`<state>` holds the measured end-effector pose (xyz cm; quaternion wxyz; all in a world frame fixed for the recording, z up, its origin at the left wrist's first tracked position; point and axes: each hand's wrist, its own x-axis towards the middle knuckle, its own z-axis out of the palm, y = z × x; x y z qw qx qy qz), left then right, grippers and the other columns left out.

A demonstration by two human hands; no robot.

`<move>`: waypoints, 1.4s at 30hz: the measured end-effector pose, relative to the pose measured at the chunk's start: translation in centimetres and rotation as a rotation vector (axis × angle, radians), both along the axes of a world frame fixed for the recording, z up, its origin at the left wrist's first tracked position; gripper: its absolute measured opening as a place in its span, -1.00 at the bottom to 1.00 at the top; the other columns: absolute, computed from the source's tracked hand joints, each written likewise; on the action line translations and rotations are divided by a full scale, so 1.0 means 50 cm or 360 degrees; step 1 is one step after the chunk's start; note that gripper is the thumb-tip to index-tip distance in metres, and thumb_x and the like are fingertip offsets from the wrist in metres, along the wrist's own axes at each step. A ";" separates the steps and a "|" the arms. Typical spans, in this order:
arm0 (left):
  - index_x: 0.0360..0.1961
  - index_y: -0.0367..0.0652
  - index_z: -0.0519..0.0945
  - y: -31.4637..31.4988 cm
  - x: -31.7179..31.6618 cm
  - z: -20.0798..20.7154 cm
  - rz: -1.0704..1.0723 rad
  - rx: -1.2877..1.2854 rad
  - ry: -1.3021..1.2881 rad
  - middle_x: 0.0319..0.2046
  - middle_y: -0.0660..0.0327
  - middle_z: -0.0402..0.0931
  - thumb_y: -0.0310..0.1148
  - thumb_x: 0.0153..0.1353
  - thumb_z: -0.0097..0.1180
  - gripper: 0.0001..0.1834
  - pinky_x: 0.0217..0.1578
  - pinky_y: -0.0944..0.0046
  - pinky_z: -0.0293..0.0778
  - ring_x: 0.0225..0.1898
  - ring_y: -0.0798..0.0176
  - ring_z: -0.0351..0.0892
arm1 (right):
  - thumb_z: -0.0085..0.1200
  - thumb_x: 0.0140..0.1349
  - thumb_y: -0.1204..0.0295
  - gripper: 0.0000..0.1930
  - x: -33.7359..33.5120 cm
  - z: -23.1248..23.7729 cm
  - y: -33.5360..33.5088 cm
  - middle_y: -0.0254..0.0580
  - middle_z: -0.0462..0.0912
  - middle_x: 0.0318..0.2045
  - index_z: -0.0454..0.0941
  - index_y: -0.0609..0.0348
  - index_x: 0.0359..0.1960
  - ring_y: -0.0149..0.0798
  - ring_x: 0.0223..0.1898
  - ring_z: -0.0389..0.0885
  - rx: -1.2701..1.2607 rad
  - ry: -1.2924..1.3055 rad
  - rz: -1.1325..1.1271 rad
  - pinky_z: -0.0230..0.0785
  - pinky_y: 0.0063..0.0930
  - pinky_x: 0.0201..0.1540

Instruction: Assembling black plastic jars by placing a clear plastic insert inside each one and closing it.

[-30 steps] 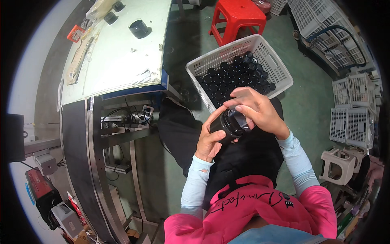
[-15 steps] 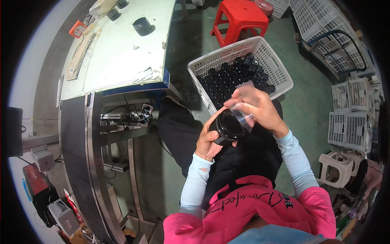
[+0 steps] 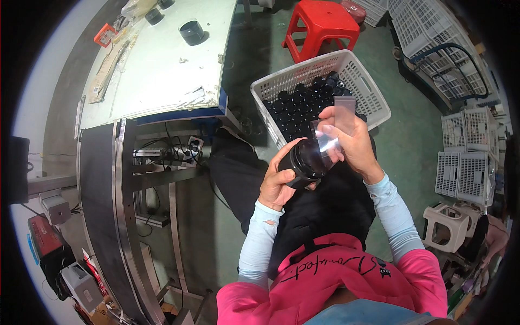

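Note:
My left hand (image 3: 276, 183) is wrapped round a round, glossy black jar (image 3: 304, 162), tilted in front of my lap. At the jar's right side my right hand (image 3: 355, 146) pinches a clear plastic film band (image 3: 344, 107). One part of the film stands up above the fingers, and a shiny part meets the jar's far edge. How far the film goes round the jar I cannot tell. Just beyond my hands a white plastic crate (image 3: 376, 105) holds many black round pieces (image 3: 295, 111).
A red stool (image 3: 322, 21) stands behind the crate. To the left is a pale worktable (image 3: 157, 70) with several dark jars (image 3: 192, 33) at its far end, beside a dark conveyor belt (image 3: 100, 179). White crates (image 3: 460, 168) and a beige stool (image 3: 447, 225) are at right.
My right hand has moved slightly right, away from the jar, and the film now stands upright above the fingers. The jar has tilted a little in my left hand.

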<state>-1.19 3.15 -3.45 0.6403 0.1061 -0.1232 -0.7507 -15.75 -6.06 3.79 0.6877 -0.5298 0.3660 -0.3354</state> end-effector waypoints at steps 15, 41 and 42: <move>0.20 -0.36 0.03 -0.009 0.007 0.024 -0.0070 -0.0069 -0.0032 -0.01 0.00 0.28 -0.39 -0.18 0.25 -0.08 -0.45 0.14 0.57 -0.19 0.08 0.51 | 0.03 0.14 0.49 -0.75 0.002 -0.003 -0.008 -0.34 0.45 -0.47 0.34 0.27 -0.15 -0.60 -0.74 0.32 -0.0176 0.0083 0.0232 0.15 -0.74 -0.73; 0.16 -0.32 0.15 -0.002 -0.004 0.010 0.0002 0.0052 -0.0115 -0.06 0.02 0.34 -0.47 -0.12 0.18 -0.25 -0.46 0.20 0.58 -0.23 0.13 0.53 | -0.15 0.26 0.38 -0.77 -0.004 0.044 -0.009 -0.40 0.44 -0.60 0.48 0.30 -0.37 -0.59 -0.61 0.35 -0.0203 0.0383 0.0551 0.21 -0.72 -0.58; 0.16 -0.32 0.15 -0.001 -0.002 0.009 0.0008 0.0039 -0.0136 -0.07 0.02 0.34 -0.47 -0.10 0.17 -0.26 -0.46 0.20 0.58 -0.23 0.13 0.53 | -0.15 0.26 0.38 -0.77 -0.004 0.044 -0.009 -0.40 0.44 -0.60 0.48 0.30 -0.37 -0.59 -0.61 0.35 -0.0204 0.0383 0.0556 0.21 -0.72 -0.58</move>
